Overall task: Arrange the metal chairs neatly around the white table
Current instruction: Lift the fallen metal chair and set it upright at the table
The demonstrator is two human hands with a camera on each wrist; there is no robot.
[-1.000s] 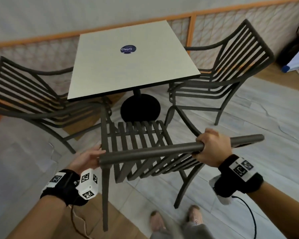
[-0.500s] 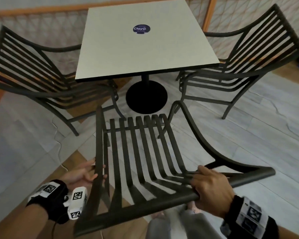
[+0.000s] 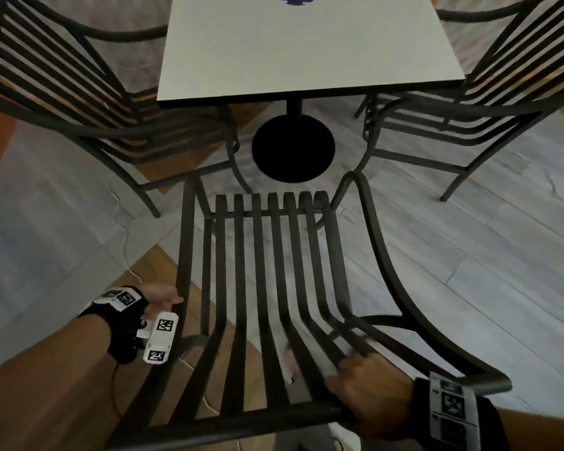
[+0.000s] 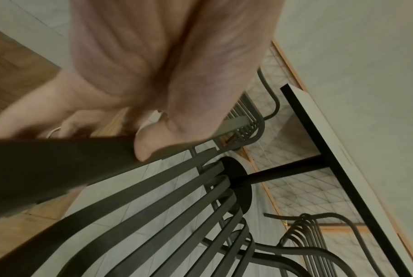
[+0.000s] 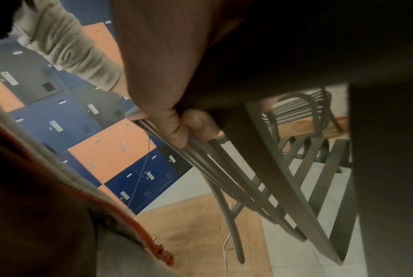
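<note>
Directly before the person, facing the near edge of the table, stood a dark slatted metal armchair [image 3: 267, 288], its seat front close to the round black pedestal base [image 3: 293, 148] and its top rail nearest the camera. At the right end of that top rail the right hand [image 3: 368, 392] gripped it, fingers curled over the bar and reaching down among the back slats; the right wrist view showed the thumb and fingers [image 5: 177, 129] closed round the metal. On the chair's left side the left hand [image 3: 162, 296] lay against the left arm rail, the thumb [image 4: 153, 142] pressed on top of the bar, the other fingers blurred, so whether they wrapped the rail could not be told. Beyond the chair rose the square white table [image 3: 293, 53] on its single black post. Two more dark slatted metal chairs flanked it, one at the left [image 3: 62, 86] and one at the right [image 3: 469, 105], both tucked near the tabletop. Underfoot lay pale grey floor tiles [image 3: 469, 239] beside a wood-toned strip [image 3: 62, 402].
</note>
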